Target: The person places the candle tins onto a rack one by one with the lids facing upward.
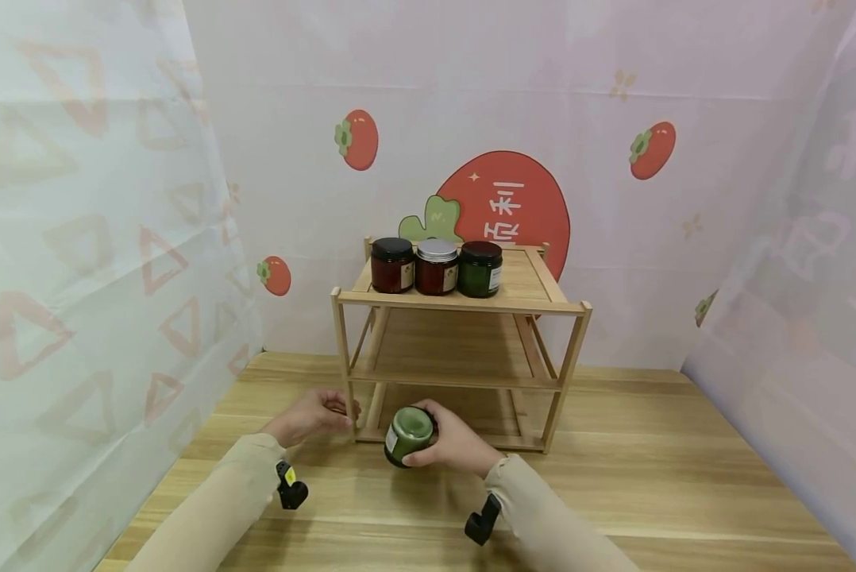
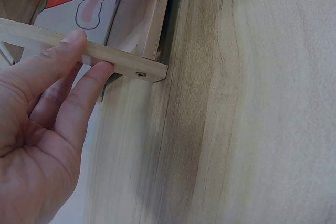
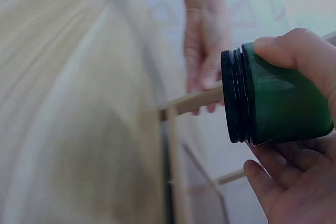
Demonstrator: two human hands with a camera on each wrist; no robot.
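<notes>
My left hand (image 1: 315,415) pinches the front left leg (image 2: 123,60) of a three-tier wooden shelf (image 1: 456,306), low down, with the thumb on one side and fingers on the other. In front of the bottom tier, my right hand (image 1: 458,442) grips a green glass jar (image 1: 410,429) around its side. The jar is tipped lid-down, its base facing up toward the head camera and a pale label on its left. Its black lid (image 3: 234,97) points toward the table in the right wrist view.
On the shelf's top tier stand a dark red jar with a black lid (image 1: 392,266), a dark red jar with a silver lid (image 1: 437,268) and another green jar (image 1: 480,270). Printed cloth (image 1: 292,175) hangs behind and along both sides of the wooden table (image 1: 657,469).
</notes>
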